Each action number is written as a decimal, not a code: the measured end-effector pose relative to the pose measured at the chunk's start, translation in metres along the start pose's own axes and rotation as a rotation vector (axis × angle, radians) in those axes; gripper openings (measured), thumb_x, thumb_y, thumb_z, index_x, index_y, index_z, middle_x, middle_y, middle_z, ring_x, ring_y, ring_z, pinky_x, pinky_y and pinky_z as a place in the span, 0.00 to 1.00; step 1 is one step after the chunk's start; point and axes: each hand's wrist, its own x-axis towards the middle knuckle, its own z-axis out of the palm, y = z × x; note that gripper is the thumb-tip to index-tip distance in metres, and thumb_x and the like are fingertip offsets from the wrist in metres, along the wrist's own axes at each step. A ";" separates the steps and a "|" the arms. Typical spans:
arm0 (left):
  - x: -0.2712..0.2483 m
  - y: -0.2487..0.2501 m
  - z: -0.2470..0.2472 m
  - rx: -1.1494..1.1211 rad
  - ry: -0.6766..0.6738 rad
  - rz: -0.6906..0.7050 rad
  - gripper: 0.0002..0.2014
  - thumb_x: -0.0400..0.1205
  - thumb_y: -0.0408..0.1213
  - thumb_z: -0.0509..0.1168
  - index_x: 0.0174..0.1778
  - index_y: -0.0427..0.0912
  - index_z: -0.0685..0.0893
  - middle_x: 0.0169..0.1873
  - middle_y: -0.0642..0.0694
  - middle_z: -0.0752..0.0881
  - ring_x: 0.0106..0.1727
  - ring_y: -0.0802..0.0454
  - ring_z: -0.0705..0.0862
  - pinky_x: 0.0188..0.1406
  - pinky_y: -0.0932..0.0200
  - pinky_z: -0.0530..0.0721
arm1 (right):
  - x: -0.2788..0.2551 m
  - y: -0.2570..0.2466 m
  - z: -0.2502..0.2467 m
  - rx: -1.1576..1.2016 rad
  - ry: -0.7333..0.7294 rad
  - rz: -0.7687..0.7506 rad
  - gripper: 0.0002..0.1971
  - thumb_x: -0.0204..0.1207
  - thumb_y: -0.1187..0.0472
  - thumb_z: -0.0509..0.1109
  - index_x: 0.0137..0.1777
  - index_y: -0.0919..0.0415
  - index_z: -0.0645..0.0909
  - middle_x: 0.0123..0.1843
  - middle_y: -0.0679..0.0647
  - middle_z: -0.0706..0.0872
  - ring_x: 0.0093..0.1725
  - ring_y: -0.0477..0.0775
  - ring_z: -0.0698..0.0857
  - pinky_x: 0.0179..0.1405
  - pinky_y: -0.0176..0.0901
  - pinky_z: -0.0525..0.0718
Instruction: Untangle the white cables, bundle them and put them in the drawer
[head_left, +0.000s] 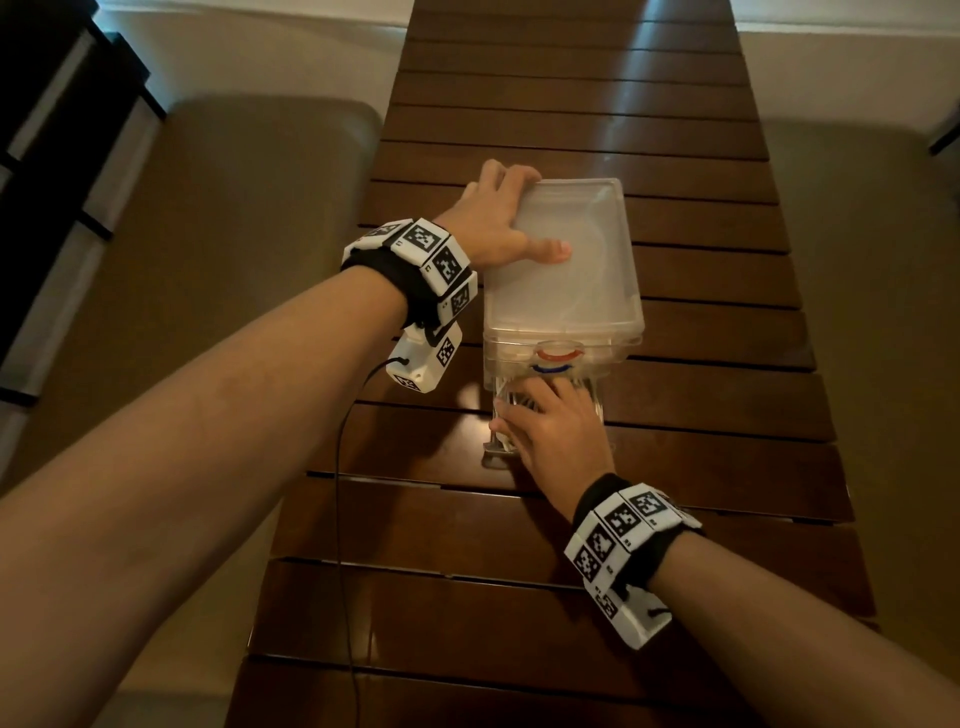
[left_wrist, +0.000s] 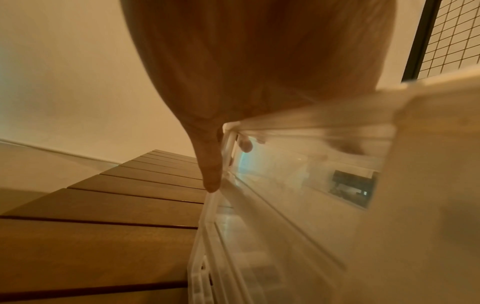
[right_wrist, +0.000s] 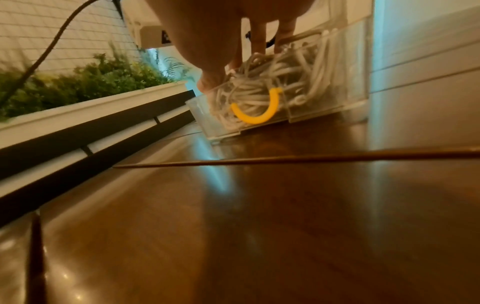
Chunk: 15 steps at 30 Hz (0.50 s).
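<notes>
The white cables (right_wrist: 262, 90) lie heaped in a loose tangle inside the clear drawer (right_wrist: 324, 96), which stands pulled out from the bottom of a small translucent drawer unit (head_left: 561, 260) on the dark slatted wooden counter (head_left: 701, 405). A yellow curved handle (right_wrist: 255, 112) shows on the drawer's front wall, and in the head view red and blue curved handles mark the closed drawers above it. The right hand (head_left: 556, 421) rests on top of the pile, its fingers (right_wrist: 259, 39) reaching down onto the cables; whether they pinch a strand or only press on the heap cannot be told. The left hand (head_left: 498, 218) lies spread over the far left corner of the unit's lid, thumb flat on top and fingers draped down the side, one fingertip touching the unit's frame in the left wrist view. Both wrists wear bands of black-and-white marker blocks. A white planter of green foliage (right_wrist: 85, 82) stands beyond the counter's left edge.
</notes>
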 end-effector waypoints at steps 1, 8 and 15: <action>0.000 0.000 0.000 0.000 -0.001 0.000 0.46 0.72 0.63 0.71 0.81 0.48 0.59 0.73 0.44 0.63 0.74 0.43 0.66 0.70 0.45 0.71 | -0.001 0.000 0.001 0.003 -0.005 0.014 0.12 0.77 0.51 0.69 0.51 0.56 0.89 0.55 0.56 0.87 0.53 0.61 0.83 0.49 0.58 0.83; -0.001 0.002 -0.001 -0.005 -0.008 -0.009 0.46 0.72 0.63 0.72 0.81 0.48 0.59 0.72 0.43 0.63 0.73 0.42 0.67 0.72 0.45 0.70 | 0.002 0.005 -0.004 -0.158 -0.061 -0.181 0.11 0.75 0.60 0.72 0.56 0.61 0.86 0.55 0.58 0.86 0.51 0.61 0.83 0.46 0.55 0.83; -0.001 0.000 0.000 0.002 -0.003 -0.010 0.46 0.72 0.64 0.71 0.81 0.48 0.60 0.72 0.43 0.63 0.73 0.42 0.67 0.71 0.45 0.70 | 0.006 -0.001 -0.003 -0.065 -0.056 -0.014 0.08 0.75 0.54 0.74 0.46 0.58 0.88 0.50 0.55 0.87 0.47 0.60 0.83 0.44 0.54 0.84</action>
